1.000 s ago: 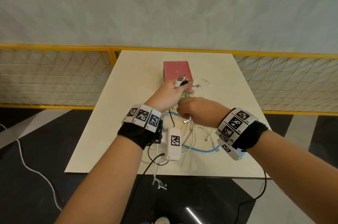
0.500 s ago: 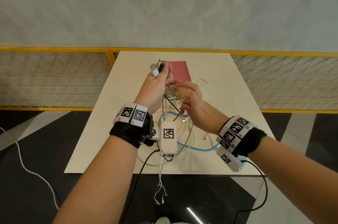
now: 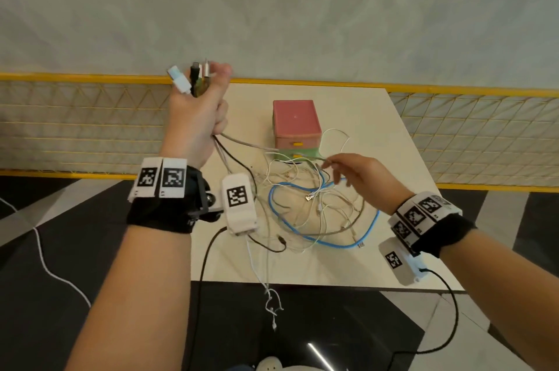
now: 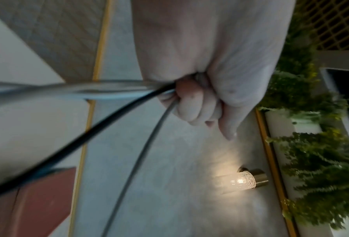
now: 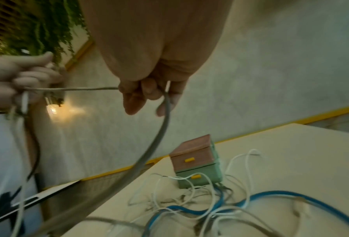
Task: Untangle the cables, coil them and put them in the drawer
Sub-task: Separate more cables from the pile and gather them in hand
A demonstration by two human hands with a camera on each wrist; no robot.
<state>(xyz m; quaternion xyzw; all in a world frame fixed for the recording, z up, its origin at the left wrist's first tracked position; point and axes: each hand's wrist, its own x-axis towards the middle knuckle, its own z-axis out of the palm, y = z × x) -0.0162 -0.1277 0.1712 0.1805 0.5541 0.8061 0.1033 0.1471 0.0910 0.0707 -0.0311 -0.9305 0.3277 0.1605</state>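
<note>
A tangle of white, grey, black and blue cables (image 3: 314, 204) lies on the cream table (image 3: 378, 261). My left hand (image 3: 199, 104) is raised at the left and grips several cable ends, their plugs (image 3: 193, 77) sticking out above the fist; the fist (image 4: 191, 99) closes round grey and black cables. My right hand (image 3: 348, 168) hovers over the tangle and pinches a grey cable (image 3: 251, 143) that runs taut to the left hand; the same pinch shows on the grey cable (image 5: 161, 125). A small drawer box (image 3: 296, 128), pink on top and green below, stands behind the tangle with both drawers closed.
A yellow-framed mesh railing (image 3: 453, 128) runs behind and beside the table. A thin white cable end (image 3: 272, 304) dangles over the table's near edge. A lit wall lamp (image 4: 242, 179) and green plants (image 4: 319, 160) appear in the left wrist view.
My left hand has risen up and leftward with the bundle of plugs. My right hand has moved right and down along a grey cable, drawing it taut between the hands.
</note>
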